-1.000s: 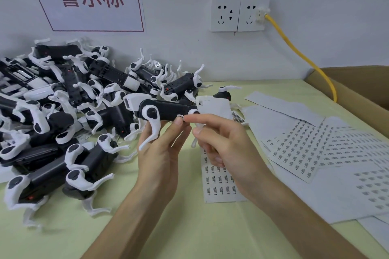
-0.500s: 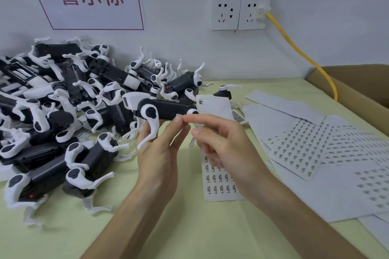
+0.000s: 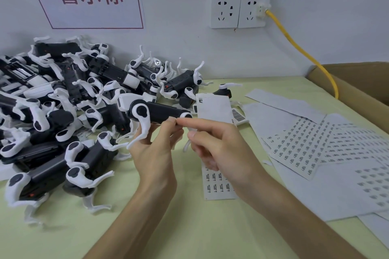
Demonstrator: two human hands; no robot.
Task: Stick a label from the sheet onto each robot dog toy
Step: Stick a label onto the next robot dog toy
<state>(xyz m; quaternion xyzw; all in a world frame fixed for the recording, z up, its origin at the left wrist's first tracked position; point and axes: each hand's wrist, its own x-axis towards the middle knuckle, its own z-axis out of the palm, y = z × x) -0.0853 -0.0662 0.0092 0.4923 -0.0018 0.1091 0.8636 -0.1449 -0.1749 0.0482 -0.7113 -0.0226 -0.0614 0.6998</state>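
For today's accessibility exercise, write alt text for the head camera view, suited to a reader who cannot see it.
A person's left hand holds up a black-and-white robot dog toy while the right hand brings its index fingertip to the toy's underside. A partly used label sheet lies on the pale green table beneath, with a heap of similar toys at left.

A pale green worktop [image 3: 189, 227] runs up to a white wall. A heap of black-and-white robot dog toys [image 3: 59, 115] covers its left side. A narrow label strip [image 3: 219, 185] lies near the middle. Overlapping label sheets [image 3: 311, 147] spread across the right side, and a cardboard box [image 3: 357, 88] sits at the far right edge.
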